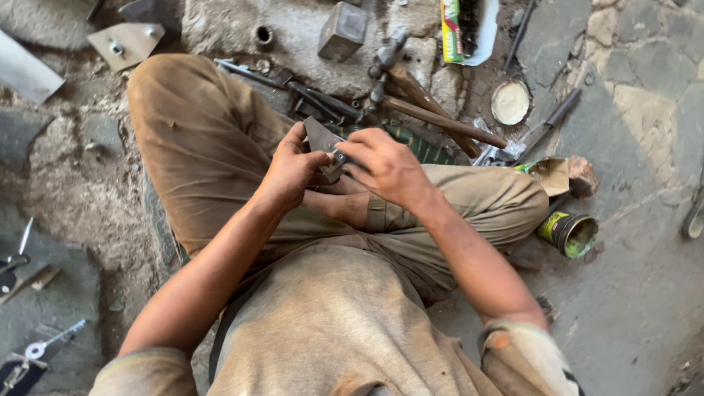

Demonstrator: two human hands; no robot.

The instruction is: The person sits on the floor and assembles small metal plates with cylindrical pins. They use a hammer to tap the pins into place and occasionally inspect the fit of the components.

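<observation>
Holding the flat metal piece (320,137) tight over the lap, the left hand (290,170) pinches its near edge; the right hand (385,167) pinches a small part on it. Best to keep both grips steady.

A small flat metal plate (320,137), grey and roughly triangular, is held tilted above the crossed legs, its pointed corner turned up and away. A small shiny metal fitting (338,157) is seen at its lower edge, pinched there; its exact shape cannot be told.
</observation>
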